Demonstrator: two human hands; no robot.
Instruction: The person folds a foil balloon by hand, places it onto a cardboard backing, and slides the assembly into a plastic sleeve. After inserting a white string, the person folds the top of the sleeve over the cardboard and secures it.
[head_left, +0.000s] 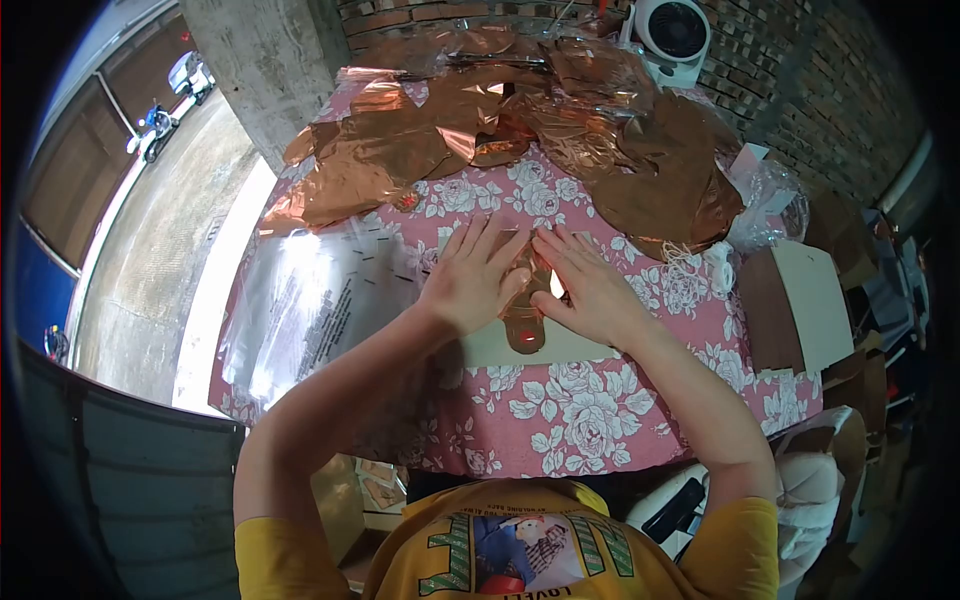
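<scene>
My left hand (466, 282) lies flat with its fingers spread, pressing on a folded copper-coloured foil balloon (524, 336). Opposite it, my right hand (592, 296) is also laid flat, fingers stretched out over the foil's right side. Between the two thumbs a strip of the foil shows, its rounded end with a small red mark pointing toward me. Under the foil is a cream card sheet (580, 349), partly covered by both hands. How the foil is folded beneath my palms is hidden.
Copper foil balloons (390, 150) heap along the table's far side. Clear plastic bags (300, 300) lie at left. White string (688, 285) and a stack of cream cards (812, 305) are at right. A white fan (672, 40) stands behind. Pink floral cloth (590, 425) covers the table.
</scene>
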